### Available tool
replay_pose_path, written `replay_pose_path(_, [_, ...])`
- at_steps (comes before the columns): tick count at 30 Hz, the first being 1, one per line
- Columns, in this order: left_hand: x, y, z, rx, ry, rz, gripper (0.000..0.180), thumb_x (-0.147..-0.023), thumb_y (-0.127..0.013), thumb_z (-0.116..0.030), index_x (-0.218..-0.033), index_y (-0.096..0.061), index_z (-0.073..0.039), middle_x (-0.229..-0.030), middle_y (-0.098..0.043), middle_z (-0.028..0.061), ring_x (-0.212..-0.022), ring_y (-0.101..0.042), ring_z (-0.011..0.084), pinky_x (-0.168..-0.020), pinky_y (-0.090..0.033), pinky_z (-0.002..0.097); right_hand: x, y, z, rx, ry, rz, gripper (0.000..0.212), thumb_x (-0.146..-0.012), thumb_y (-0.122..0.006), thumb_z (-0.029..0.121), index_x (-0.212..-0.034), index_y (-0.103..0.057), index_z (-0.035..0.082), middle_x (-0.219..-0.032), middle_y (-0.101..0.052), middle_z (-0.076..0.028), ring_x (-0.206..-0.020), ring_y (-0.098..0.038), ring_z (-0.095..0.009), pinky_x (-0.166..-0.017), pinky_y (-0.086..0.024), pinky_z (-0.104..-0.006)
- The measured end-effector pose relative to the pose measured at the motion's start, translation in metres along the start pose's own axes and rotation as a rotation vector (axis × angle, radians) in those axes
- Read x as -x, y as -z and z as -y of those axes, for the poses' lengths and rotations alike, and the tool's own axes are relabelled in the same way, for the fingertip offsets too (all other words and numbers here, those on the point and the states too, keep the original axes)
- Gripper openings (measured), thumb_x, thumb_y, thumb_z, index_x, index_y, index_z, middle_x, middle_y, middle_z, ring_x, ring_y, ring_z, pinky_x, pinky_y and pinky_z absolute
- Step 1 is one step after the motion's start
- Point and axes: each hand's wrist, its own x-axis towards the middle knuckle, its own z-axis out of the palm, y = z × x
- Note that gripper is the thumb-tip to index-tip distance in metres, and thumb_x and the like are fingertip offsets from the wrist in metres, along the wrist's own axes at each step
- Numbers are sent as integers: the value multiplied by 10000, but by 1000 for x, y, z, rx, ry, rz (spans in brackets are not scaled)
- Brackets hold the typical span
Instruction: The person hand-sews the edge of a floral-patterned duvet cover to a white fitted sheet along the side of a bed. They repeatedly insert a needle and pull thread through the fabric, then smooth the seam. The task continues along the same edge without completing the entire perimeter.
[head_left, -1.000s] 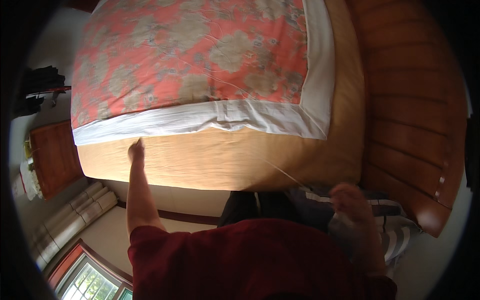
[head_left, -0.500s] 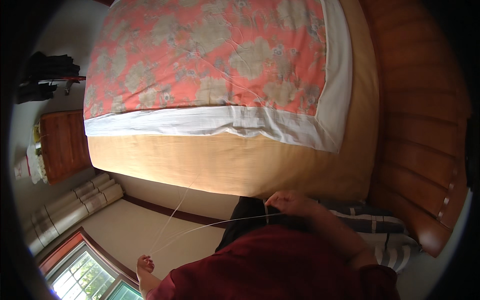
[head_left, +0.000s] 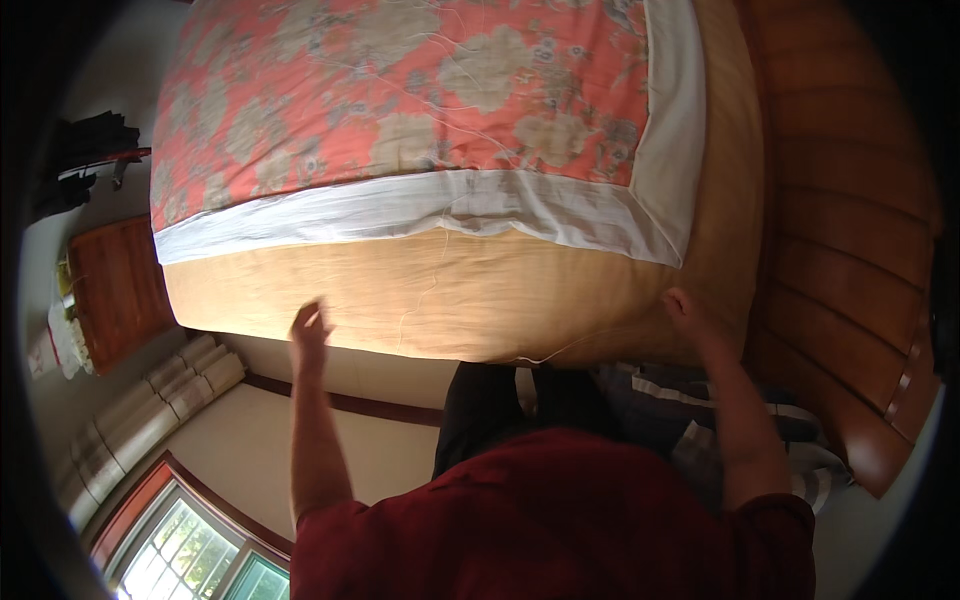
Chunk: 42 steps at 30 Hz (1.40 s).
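Observation:
My left hand (head_left: 312, 325) is over the near left edge of the bed, slightly blurred, its fingers parted with nothing visible in them. My right hand (head_left: 684, 309) is closed above the near right part of the tan sheet. A thin white thread (head_left: 560, 351) runs from the bed's near edge up toward it and fades out close to the fingers. More thread (head_left: 432, 275) trails down the sheet from the quilt. The coral floral quilt (head_left: 490, 70) has a white border (head_left: 330, 217) and lies on the tan bed sheet (head_left: 290, 283). Loose thread lines cross its top.
A wooden headboard (head_left: 840, 200) stands along the right. At left are a wooden cabinet (head_left: 120, 290), dark hanging items (head_left: 95, 135), a pale curtain (head_left: 150, 410) and a window (head_left: 180, 550). Dark striped cloth (head_left: 740, 410) lies beside my right arm.
Both hands have moved forward over the bed, the right one also rightward. The thread strands stretched between them are gone from my left hand; thread now lies loosely over the bed's near side.

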Motion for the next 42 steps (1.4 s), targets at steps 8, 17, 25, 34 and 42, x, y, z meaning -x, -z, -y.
replay_pose_path(8, [-21,-252,-134,-119,-358,400,414,-823,-622,-166,-1201,-533,-23,-885,-667,140,-634,-643,186,-595,-506,303,-66,1,-3,-359,-245,-473,300,-799,-668,309,-785,-520,49,-724,-502,-1,-665,-456,-109,-608,-404,-286])
replay_pose_path(17, [-57,-279,-121,-179,-133,558,254,-840,-597,-258,-898,-598,-10,-694,-623,74,-530,-566,130,-515,-468,275,-139,42,3,-578,-506,-374,584,-682,-761,402,-1088,-581,23,-988,-593,-99,-888,-559,-209,-760,-440,-341])
replay_pose_path(25, [-71,-283,-112,-107,-205,472,284,-847,-597,-283,-951,-650,-24,-698,-629,66,-580,-551,119,-535,-442,268,-164,24,-3,-658,-454,-176,598,-697,-757,336,-1148,-563,-7,-1072,-601,-109,-943,-567,-215,-813,-446,-347])
replay_pose_path(34, [-59,-298,-132,-339,-484,441,239,-867,-561,-267,-979,-625,-67,-793,-638,188,-770,-632,330,-652,-480,390,-151,49,8,-314,-511,-362,525,-684,-755,338,-1018,-619,-43,-933,-627,-136,-826,-588,-226,-720,-457,-342])
replay_pose_path(42, [-111,-240,-89,-442,-487,97,212,-873,-558,-296,-952,-628,-113,-852,-654,156,-792,-632,323,-675,-488,393,-162,41,-8,-220,-584,-415,520,-664,-767,337,-994,-627,-40,-934,-632,-135,-838,-587,-223,-758,-446,-342])
